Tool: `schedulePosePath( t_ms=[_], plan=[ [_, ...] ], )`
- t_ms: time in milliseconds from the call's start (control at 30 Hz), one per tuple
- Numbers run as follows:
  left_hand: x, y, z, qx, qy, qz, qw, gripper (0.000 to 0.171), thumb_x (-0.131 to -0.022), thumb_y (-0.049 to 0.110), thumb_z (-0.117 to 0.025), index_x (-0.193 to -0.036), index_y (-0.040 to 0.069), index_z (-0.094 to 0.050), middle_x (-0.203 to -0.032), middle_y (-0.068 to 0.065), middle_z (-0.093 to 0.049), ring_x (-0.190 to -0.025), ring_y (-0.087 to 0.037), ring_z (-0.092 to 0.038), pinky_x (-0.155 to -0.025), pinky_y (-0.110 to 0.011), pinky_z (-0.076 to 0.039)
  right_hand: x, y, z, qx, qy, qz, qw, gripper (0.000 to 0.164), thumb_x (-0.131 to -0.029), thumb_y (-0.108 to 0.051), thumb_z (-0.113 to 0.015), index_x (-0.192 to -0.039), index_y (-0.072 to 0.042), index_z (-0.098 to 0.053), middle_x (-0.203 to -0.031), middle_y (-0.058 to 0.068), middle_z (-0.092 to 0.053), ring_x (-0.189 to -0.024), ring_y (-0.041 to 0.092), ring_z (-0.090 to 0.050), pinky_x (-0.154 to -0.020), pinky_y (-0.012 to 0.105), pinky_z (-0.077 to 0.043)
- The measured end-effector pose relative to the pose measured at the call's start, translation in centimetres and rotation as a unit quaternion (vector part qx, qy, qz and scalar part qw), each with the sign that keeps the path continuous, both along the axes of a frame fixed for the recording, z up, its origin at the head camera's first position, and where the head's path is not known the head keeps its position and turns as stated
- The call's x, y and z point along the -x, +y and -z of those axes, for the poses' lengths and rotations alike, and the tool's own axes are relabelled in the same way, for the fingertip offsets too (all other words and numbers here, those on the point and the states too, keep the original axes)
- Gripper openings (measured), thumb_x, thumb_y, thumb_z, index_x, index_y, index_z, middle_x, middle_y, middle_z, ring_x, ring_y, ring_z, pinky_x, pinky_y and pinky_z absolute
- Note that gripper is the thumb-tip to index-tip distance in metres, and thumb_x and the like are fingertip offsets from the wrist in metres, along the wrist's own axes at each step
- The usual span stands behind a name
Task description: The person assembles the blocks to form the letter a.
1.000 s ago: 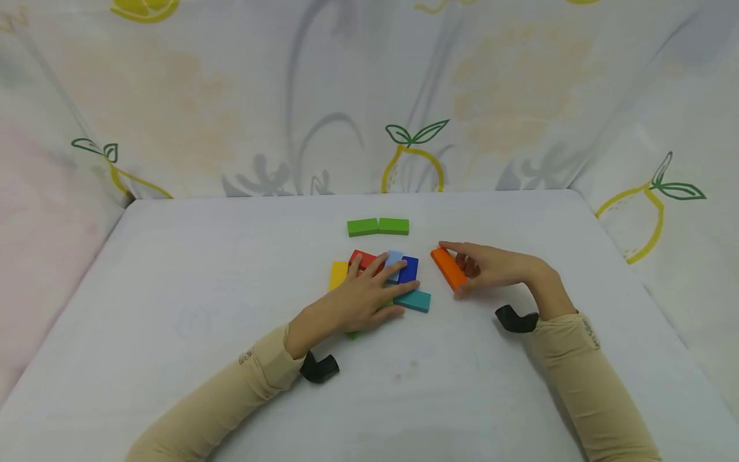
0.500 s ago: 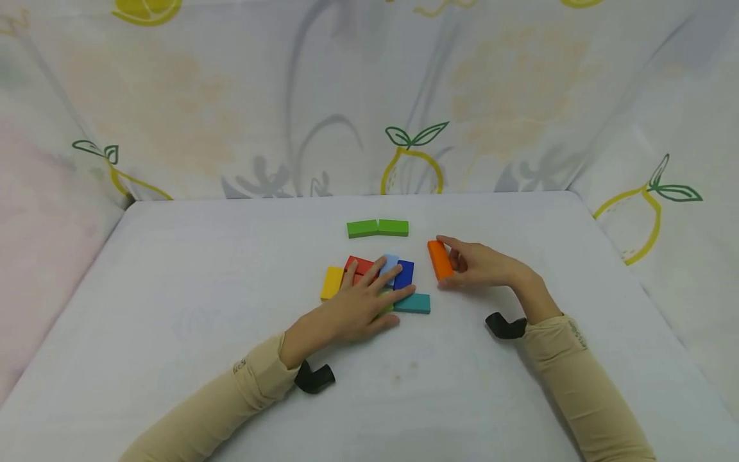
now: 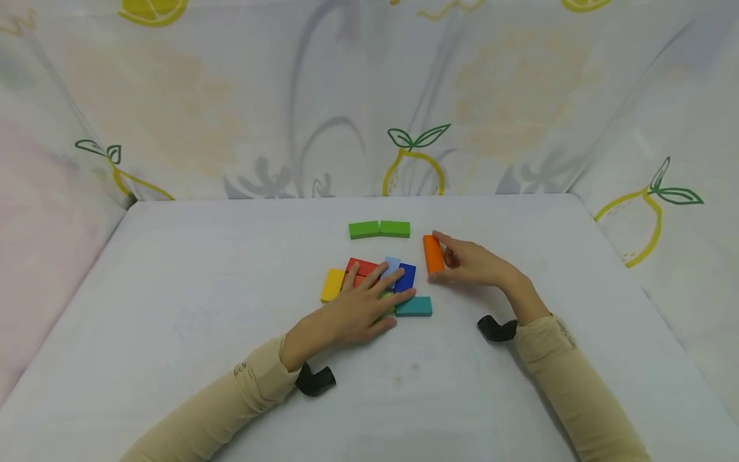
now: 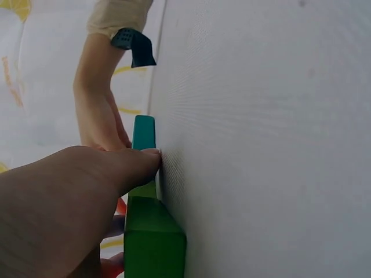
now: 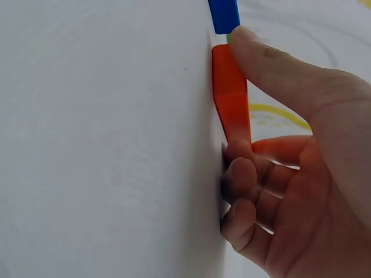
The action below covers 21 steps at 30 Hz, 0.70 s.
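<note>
My left hand (image 3: 358, 314) rests with spread fingers on a cluster of flat coloured blocks in the head view. Around it show a yellow block (image 3: 332, 285), red blocks (image 3: 362, 266), a light blue block (image 3: 392, 264), a dark blue block (image 3: 407, 277) and a teal block (image 3: 414, 307). The left wrist view has the thumb beside a green block (image 4: 153, 249) and the teal block (image 4: 144, 132). To the right, my right hand (image 3: 479, 263) pinches an orange block (image 3: 433, 255) between thumb and forefinger, its other fingers curled. Blocks beneath the left palm are partly hidden.
Two green blocks (image 3: 395, 229) lie end to end behind the cluster. A white-covered table (image 3: 202, 308) carries everything, backed by a lemon-patterned cloth (image 3: 260, 96). Black curved pieces (image 3: 496, 328) sit at both wrists.
My right hand has moved left and slightly away with the orange block, turning it from slanted to nearly straight. The left hand has shifted slightly nearer; the yellow and red blocks moved a little nearer too.
</note>
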<state>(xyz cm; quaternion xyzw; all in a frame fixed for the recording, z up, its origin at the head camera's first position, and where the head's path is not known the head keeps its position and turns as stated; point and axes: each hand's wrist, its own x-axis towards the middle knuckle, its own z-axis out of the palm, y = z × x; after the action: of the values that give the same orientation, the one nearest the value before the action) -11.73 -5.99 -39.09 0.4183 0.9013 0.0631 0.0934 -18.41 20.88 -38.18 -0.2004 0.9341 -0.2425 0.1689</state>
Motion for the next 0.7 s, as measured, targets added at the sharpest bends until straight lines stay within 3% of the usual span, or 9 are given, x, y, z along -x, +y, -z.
schedulePosePath(
  t_ms=[267,700],
  plan=[
    [-0.2,0.0,-0.1,0.003,-0.003,-0.002,1.0,0.055,-0.098,0.043,-0.044,-0.149,0.035,-0.025,-0.16,0.0,-0.011,-0.148,-0.031,-0.004,-0.108,-0.07,-0.007,0.6,-0.5,0.1,-0.014,-0.011,0.019,1.0,0.094,-0.08,-0.055,-0.067,-0.151,-0.014,-0.02,-0.081,0.003,-0.048,-0.069,0.016,-0.045,-0.061,0.028,-0.033],
    [-0.5,-0.2,-0.3,-0.008,0.001,0.001,1.0,0.055,-0.098,0.041,-0.046,-0.149,0.033,-0.027,-0.16,-0.001,-0.013,-0.148,-0.033,-0.005,-0.106,-0.071,-0.012,1.8,-1.4,0.2,-0.018,-0.017,0.01,1.0,0.092,-0.083,-0.055,-0.064,-0.152,-0.016,-0.017,-0.08,0.004,-0.048,-0.069,0.017,-0.045,-0.062,0.028,-0.034]
  ],
)
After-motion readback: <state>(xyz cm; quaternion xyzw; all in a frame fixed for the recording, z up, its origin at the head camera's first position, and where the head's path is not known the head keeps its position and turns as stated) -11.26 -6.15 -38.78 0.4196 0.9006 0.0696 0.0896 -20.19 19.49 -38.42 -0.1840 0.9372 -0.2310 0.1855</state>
